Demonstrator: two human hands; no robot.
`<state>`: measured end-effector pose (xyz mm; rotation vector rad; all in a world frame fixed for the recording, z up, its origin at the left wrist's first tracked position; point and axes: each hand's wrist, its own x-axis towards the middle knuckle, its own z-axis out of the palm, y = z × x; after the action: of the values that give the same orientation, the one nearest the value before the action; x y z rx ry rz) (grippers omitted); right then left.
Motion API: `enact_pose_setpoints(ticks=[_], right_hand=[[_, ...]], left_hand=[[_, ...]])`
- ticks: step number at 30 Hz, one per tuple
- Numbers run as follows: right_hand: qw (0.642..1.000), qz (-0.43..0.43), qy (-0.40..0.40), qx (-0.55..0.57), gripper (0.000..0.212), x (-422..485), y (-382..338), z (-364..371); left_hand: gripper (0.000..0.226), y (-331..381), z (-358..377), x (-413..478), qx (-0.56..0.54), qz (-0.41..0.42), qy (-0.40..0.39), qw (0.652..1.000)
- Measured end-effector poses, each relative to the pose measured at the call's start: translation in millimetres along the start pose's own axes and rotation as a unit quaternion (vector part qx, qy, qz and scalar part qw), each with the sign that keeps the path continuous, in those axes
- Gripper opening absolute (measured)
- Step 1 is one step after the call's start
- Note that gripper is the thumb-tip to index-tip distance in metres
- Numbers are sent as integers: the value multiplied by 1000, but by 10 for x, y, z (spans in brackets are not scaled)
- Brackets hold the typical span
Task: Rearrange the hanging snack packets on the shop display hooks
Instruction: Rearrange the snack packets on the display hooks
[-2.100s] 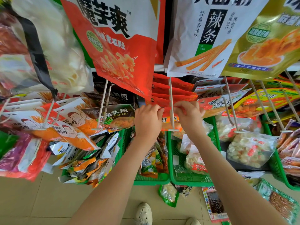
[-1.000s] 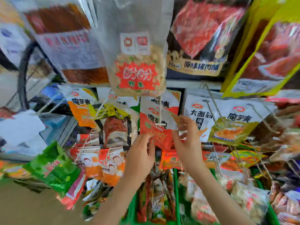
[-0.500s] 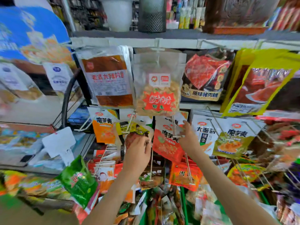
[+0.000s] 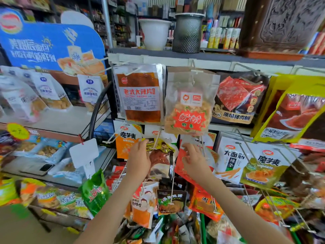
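Here, both arms are reaching up into the middle row of the display. The left hand (image 4: 139, 161) is resting against the left side of a brown-and-yellow packet (image 4: 161, 159), its fingertips lying at the packet's upper left corner. The thumb is hidden, so I cannot tell whether the grip is closing on that corner or only touching it. The packet is hanging upright, its top just below the tip of a thin wire hook (image 4: 157, 138). It is sitting between an orange packet (image 4: 126, 147) on its left and a red packet (image 4: 178, 169) on its right.

The right hand (image 4: 194, 162) is hovering in front of the red packet with its fingers loosely bent and spread, a wide grip holding nothing. Whether it is touching the packet cannot be told. A second wire hook (image 4: 202, 147) is slanting down just beside its knuckles.

Directly above both hands a clear bag with a red starburst label (image 4: 189, 118) is hanging from the top row. Over that row a grey shelf (image 4: 211, 57) is carrying a white pot (image 4: 154, 34) and a mesh bin (image 4: 188, 32) side by side.
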<state>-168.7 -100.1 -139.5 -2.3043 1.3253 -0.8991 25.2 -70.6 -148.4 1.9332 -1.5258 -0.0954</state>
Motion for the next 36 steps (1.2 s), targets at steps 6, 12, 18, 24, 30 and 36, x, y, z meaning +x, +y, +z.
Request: enact_pose_setpoints(ticks=[6,12,18,24,30,36], right_hand=[[982,108,-130,85,64,557,-46,399],[987,118,-104,-38,40,840,29,805],[995,54,-44,-73,17,668,-89,718],[992,18,-56,-111,28,329,-318,334],[997,7,-37,-68,34,-188,-204,-136],[998,-6,16,-56,24,-1091,294,-1119]], left_hand=[[52,-43,62,149,4,-9,-76,997],[48,-173,90,50,-32,-18,-46,998],[50,-181,-28,-100,-60,24,72,995],[25,62,-140,-291,41,152,120,980],[18,485,-161,-669,214,169,33,962],[9,1509,111,-1280,115,208,-38,971]])
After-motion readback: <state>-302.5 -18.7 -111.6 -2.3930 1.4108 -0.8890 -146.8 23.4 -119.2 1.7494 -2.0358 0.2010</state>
